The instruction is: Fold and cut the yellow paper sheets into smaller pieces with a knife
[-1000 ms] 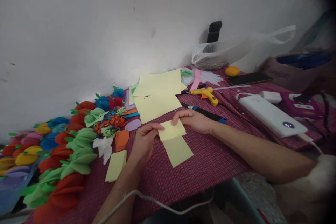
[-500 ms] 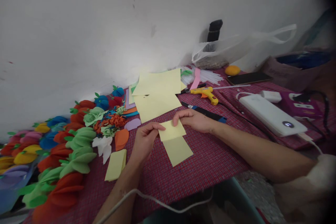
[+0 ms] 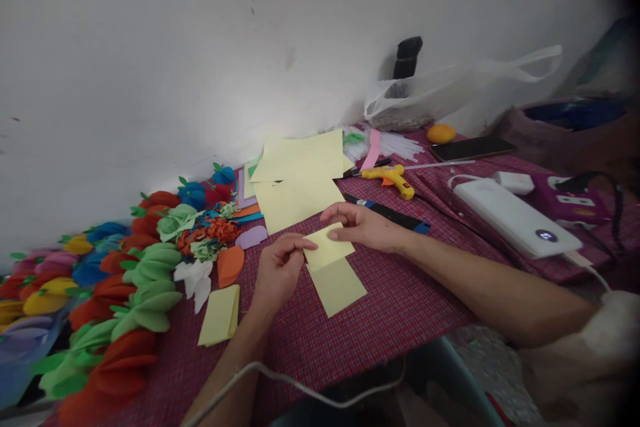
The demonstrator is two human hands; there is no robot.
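Note:
A small pale yellow paper piece (image 3: pixel 326 251) is between my two hands, its lower edge overlapping a second yellow paper piece (image 3: pixel 340 290) on the checked cloth. My left hand (image 3: pixel 277 273) pinches its left edge, fingers closed. My right hand (image 3: pixel 367 227) is curled at its upper right, thumb over the paper and index finger arched above the top edge; the other fingertips are hidden. Beyond the hands lie large yellow sheets (image 3: pixel 300 203). A folded yellow paper stack (image 3: pixel 219 317) rests left of my left wrist.
Colourful paper or felt fruit shapes (image 3: pixel 150 267) crowd the left side. A yellow glue gun (image 3: pixel 395 179) and a black-and-blue tool (image 3: pixel 395 215) lie beyond my right hand. A white power bank (image 3: pixel 515 217), phone (image 3: pixel 473 148) and purple power strip (image 3: pixel 570 199) are right. A white cable (image 3: pixel 300 388) crosses in front.
My right index finger has lifted off the small yellow paper and the thumb has come over it. My left hand keeps its pinch with little movement.

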